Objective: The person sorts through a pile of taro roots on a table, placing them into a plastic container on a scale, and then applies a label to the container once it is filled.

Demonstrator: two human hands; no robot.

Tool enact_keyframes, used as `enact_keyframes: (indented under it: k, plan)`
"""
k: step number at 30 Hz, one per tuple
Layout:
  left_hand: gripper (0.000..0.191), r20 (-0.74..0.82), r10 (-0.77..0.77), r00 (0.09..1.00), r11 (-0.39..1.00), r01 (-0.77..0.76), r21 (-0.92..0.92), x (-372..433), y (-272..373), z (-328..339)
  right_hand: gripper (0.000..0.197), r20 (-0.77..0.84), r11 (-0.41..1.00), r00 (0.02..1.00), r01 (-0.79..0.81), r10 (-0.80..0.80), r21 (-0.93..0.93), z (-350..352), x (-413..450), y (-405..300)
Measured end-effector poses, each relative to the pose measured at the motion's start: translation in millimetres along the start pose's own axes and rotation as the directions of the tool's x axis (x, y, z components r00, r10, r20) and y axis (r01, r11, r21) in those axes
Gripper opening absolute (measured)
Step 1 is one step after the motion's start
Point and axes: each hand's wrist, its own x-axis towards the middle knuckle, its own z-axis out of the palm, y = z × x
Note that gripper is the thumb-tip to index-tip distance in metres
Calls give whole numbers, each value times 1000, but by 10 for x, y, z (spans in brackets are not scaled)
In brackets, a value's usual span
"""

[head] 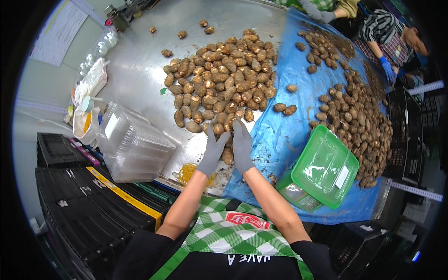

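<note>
Both my hands wear grey gloves and are cupped around several brown taro corms (218, 128) at the near end of a large heap (220, 77). My left hand (214, 150) has a corm between its fingers and thumb. Opposite it, my right hand (242, 147) lays its fingers along the right side of the same group. Whether these corms are lifted off the metal table (140, 70) cannot be told. A single corm (227, 156) shows between my palms, closer to my body. Yellow rubber bands (188, 173) lie beside my left wrist, partly hidden by it.
Nested clear plastic containers (136, 143) stand at left, above black crates (91, 210). A blue sheet (280, 136) covers the right side, bearing a green plastic container (325, 166) and another corm heap (360, 119). Across the table are a blue-gloved person (386, 68) and another person's grey-gloved hands (318, 14).
</note>
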Motion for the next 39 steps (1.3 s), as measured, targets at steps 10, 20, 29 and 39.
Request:
enact_keyframes:
  k: [10, 20, 29, 39]
  plan:
    - [55, -45, 156, 987, 981, -160, -109, -463, 380, 575, 44, 33, 939, 965, 260, -260, -226, -190, -419, -787]
    - [57, 467, 243, 850, 969, -192, -156, -910, 678, 2467, 45, -240, 837, 809, 476, -537, -269, -1535, -957, -2167]
    - [72, 479, -300, 825, 951, 297, 85, -887, 107, 2872, 39, -478, 898, 764, 318, -433, -304, -2360, -872, -1672]
    - [56, 554, 232, 799, 967, -252, -42, -740, -123, 2854, 36, -499, 805, 639, 384, -585, -453, -2312, -840, -1668]
